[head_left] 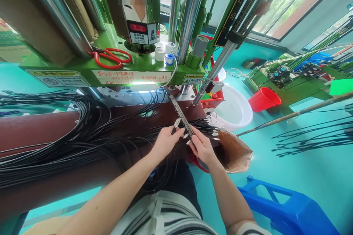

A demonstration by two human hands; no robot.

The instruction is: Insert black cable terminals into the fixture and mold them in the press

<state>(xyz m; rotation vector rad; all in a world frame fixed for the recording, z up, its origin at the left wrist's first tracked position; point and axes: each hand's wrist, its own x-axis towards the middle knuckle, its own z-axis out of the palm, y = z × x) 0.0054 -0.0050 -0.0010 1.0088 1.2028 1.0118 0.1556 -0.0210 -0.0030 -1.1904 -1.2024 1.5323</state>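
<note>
Near the tabletop's point(191, 110) right edge, right fingers point(196, 141) gripped a metal bar point(180, 113) by one end, likely steadying it; left fingers point(179, 133) pinched a cable connector point(177, 122) alongside.

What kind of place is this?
Probably a factory workshop: there's a big green metal machine, a rectangular "HOT SURFACE" caution sign, and long bundles of thin black cables lying on a brown tabletop.

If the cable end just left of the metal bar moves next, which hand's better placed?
Probably the left hand: it appears to pinch that cable end, while the right hand grips the metal bar near its lower end.
</note>
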